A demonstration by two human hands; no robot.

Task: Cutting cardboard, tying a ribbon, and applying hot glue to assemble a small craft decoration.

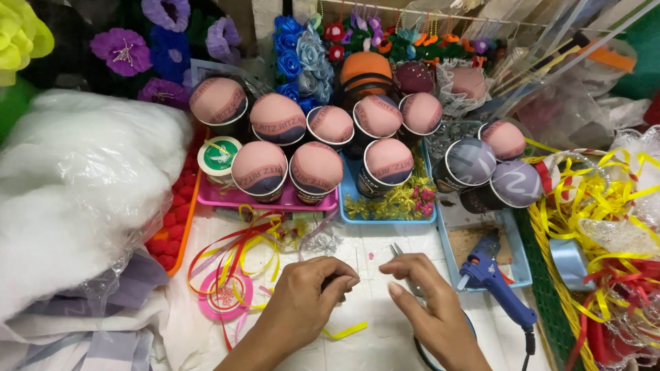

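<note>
1. Both hands are working closest to the camera, low in the head view, over a white table (pixel 385 343). The left hand (pixel 306 299) is curling its fingers inward, thumb and forefinger pinching something small and dark at the tips; what it is cannot be told.
2. The right hand (pixel 430 302) is closing around a pair of scissors (pixel 399 253), whose metal tips are poking out past the fingers toward the trays. The hands are sitting near each other without touching.
3. Loose ribbon (pixel 234 251) in red and yellow is trailing to the left of the left hand, with a pink spool (pixel 223 294) beside it and a short yellow snippet (pixel 346 331) lying under the wrist.
4. A blue glue gun (pixel 495 278) is resting just right of the right hand.
5. Beyond the hands, many stuffed cups (pixel 316 168) with pink domed tops are standing in pink and blue trays, looking already filled; the ribbon is lying uncut and unattached, so trimming seems to be the part left.
6. A bag of white stuffing (pixel 75 185) is filling the left side.
</note>
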